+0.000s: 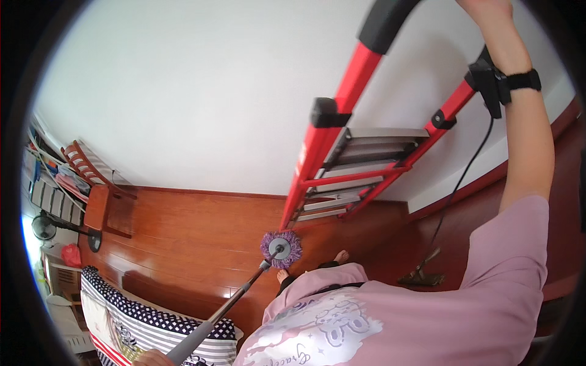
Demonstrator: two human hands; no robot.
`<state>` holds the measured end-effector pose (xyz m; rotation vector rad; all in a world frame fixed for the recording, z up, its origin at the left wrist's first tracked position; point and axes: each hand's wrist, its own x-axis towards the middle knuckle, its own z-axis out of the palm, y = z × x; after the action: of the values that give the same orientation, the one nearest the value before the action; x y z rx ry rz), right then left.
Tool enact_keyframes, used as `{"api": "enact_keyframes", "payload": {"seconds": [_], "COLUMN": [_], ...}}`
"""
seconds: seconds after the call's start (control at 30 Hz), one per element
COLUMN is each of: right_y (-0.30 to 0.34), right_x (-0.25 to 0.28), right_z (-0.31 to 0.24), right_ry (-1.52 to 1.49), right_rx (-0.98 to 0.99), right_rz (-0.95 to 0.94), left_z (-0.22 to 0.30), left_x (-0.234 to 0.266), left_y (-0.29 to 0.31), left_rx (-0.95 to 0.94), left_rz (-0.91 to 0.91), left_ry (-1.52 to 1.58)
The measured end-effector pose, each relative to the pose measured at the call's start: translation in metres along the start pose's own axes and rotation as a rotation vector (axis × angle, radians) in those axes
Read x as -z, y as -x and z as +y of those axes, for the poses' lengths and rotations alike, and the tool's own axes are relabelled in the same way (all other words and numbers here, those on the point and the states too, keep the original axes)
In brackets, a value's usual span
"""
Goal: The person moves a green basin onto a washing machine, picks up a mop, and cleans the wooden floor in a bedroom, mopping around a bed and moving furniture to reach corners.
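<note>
My left hand [152, 358], partly cut off at the lower edge, is closed round the grey grip of a mop [231, 299]. The mop's round purple-and-white string head [281, 249] is on the floor by my bare feet, close to the foot of a ladder. This red folding ladder [348, 177], with grey steps and black fittings, stands folded near the white wall. My right arm reaches up beside its top. Only part of my right hand [487, 7] shows at the upper edge; its fingers and any hold on the ladder are out of view.
A broom head [421, 278] lies on the reddish wooden floor [183, 226] to the right. A thin dark line runs down toward it. On the left are a wooden chair [97, 204], a black fan [46, 226], a red bag [71, 255] and patterned bedding [159, 323].
</note>
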<state>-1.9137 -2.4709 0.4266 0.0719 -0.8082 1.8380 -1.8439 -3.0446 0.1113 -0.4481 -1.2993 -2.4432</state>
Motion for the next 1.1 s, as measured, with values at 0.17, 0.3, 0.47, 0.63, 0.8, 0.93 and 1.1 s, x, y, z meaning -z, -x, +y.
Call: {"api": "enact_keyframes", "payload": {"seconds": [0.17, 0.3, 0.47, 0.63, 0.8, 0.93, 1.1], "right_y": [-0.062, -0.096, -0.147, -0.171, -0.218, -0.232, -0.252], "right_x": [0.061, 0.094, 0.162, 0.219, 0.292, 0.331, 0.377], "right_z": [-0.040, -0.074, -0.115, -0.119, -0.146, -0.152, -0.168], "right_ry": [0.083, 0.199, 0.269, 0.254, 0.219, 0.185, 0.133], "right_rx": [-0.044, -0.024, -0.028, 0.013, -0.003, -0.049, -0.100], "right_rz": [-0.035, -0.084, -0.096, -0.018, 0.023, 0.047, -0.106], "left_z": [-0.003, -0.015, -0.026, -0.045, -0.065, -0.074, -0.092], "left_x": [-0.012, -0.026, -0.051, -0.073, -0.093, -0.114, -0.121], "left_y": [-0.006, -0.012, -0.028, -0.019, -0.026, -0.035, -0.036], "left_rx": [0.003, 0.018, 0.059, 0.071, 0.096, 0.122, 0.158], "left_rz": [-0.049, -0.164, -0.263, -0.277, -0.317, -0.396, -0.356], "left_ry": [-0.020, -0.081, -0.148, -0.199, -0.186, -0.206, -0.182]}}
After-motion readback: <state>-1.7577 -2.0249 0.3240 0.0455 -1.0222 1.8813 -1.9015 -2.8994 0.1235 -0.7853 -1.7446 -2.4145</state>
